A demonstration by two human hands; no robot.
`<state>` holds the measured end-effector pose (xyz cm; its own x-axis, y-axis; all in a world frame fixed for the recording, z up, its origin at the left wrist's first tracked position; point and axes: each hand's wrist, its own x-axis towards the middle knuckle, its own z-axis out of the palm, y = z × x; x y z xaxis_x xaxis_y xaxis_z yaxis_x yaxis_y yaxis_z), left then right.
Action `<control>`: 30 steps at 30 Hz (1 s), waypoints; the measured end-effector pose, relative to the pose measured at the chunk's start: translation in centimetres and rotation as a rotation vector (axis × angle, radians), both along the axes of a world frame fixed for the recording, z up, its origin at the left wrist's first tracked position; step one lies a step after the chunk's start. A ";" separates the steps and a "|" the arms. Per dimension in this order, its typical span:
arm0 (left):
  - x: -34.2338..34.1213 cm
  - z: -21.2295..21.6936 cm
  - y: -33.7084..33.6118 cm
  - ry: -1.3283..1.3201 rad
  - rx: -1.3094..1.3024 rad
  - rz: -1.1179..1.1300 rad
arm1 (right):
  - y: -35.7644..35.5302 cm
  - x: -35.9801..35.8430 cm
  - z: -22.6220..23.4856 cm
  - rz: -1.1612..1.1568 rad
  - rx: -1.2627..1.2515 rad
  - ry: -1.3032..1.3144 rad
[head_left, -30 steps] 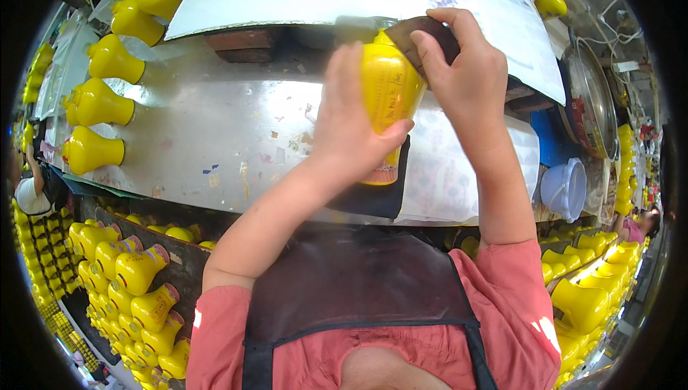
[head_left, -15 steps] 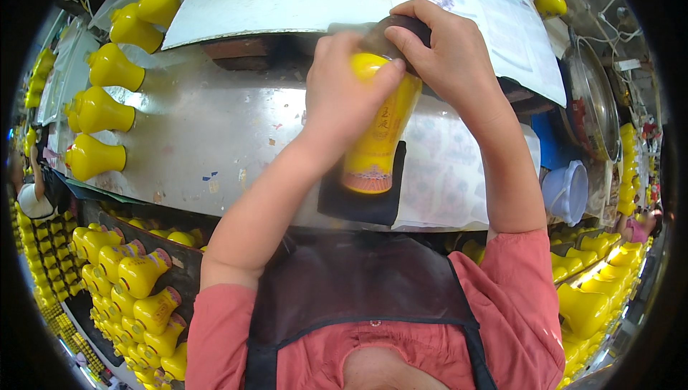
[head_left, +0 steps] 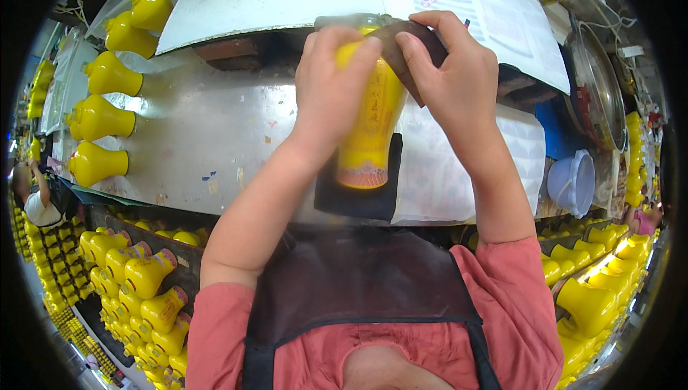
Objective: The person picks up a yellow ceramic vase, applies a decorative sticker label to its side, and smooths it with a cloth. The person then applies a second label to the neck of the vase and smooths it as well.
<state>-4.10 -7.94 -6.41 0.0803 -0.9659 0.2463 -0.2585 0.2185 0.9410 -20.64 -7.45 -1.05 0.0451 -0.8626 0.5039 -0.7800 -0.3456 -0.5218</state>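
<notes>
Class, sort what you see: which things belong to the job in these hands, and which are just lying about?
In the job:
yellow bottle, left hand on it
dark flat piece, in the right hand
black pad beneath the bottle
similar bottles at left, probably

Apparently just lying about:
pale blue bucket
round metal dish

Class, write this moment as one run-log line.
left hand: against yellow vase; right hand: holding dark flat piece; vase base: over black pad
</notes>
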 end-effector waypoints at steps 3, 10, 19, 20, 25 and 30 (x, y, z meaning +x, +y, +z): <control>0.2 0.0 -0.1 -0.122 0.003 -0.008 | -0.7 -0.7 0.1 0.011 0.009 0.044; 0.5 -0.7 -0.9 0.087 0.107 -0.054 | 2.7 -1.9 -3.1 0.164 -0.199 -0.153; 0.6 0.2 -1.0 0.250 0.181 -0.052 | 9.1 1.2 -3.6 0.520 -0.446 0.167; 0.8 0.4 -1.0 0.324 0.214 -0.080 | 8.9 1.3 -3.3 0.464 -0.468 0.201; 1.9 1.2 -1.2 0.431 0.233 -0.140 | 9.1 4.1 -2.3 0.648 -0.275 0.457; 1.9 0.1 0.2 0.028 -0.083 -0.115 | 8.1 2.5 -2.6 0.537 -0.444 0.225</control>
